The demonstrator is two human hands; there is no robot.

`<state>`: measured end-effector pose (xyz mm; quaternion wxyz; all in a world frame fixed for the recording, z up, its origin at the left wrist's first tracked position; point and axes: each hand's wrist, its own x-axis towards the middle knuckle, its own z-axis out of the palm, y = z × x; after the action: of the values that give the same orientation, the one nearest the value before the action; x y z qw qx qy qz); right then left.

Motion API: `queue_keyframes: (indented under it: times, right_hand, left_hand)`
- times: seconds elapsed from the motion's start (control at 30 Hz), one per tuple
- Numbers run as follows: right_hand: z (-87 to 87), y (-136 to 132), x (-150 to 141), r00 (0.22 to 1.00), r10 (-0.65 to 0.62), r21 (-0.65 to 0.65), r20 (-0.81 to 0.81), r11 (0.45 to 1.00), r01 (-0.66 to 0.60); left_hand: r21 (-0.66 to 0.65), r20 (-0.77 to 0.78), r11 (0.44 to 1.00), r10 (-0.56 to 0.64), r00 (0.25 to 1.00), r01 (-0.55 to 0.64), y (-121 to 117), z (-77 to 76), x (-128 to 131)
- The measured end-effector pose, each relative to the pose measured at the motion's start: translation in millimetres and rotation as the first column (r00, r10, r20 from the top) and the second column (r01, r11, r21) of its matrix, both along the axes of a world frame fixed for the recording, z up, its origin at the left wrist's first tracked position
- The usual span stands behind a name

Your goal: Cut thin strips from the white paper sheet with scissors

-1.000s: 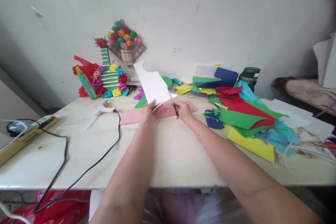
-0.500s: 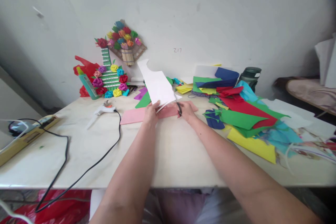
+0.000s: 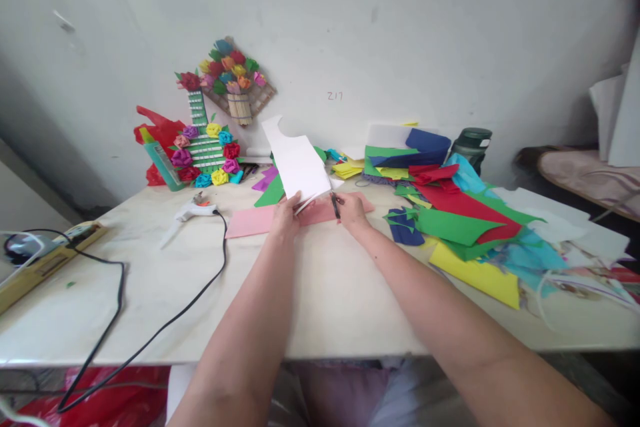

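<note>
My left hand (image 3: 286,215) pinches the lower edge of a white paper sheet (image 3: 297,161) and holds it upright above the table. My right hand (image 3: 351,209) is closed round a pair of scissors (image 3: 334,203), whose blades reach into the sheet's lower right edge. A narrow white strip hangs off the sheet between the two hands. Under both hands a pink paper sheet (image 3: 255,219) lies flat on the table (image 3: 320,293).
A white glue gun (image 3: 189,213) with a black cord (image 3: 165,320) lies at the left. Paper-flower crafts (image 3: 213,140) lean on the wall. Several coloured paper sheets (image 3: 465,227) are heaped at the right beside a dark jar (image 3: 470,145). A power strip (image 3: 40,257) sits far left.
The white sheet and both hands have shifted slightly; the scissors have worked along the sheet's lower edge. My view has drifted a little to the right.
</note>
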<state>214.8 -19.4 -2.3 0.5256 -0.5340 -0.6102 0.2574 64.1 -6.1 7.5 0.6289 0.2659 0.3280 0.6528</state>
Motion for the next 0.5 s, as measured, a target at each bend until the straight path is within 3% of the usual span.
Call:
queue_keyframes:
  times: [0.23,0.5]
  right_hand:
    - [-6.3,7.1,1.9,0.997,-0.033,0.048,0.064,0.998,0.030]
    - [-5.1,7.6,15.0,0.951,-0.203,0.053,0.233,0.979,0.196]
  left_hand:
    - [0.013,0.005,1.000,-0.004,1.000,0.004,-0.8,0.4,0.5]
    - [0.030,0.008,1.000,0.006,1.000,-0.007,0.6,-0.8,-0.9]
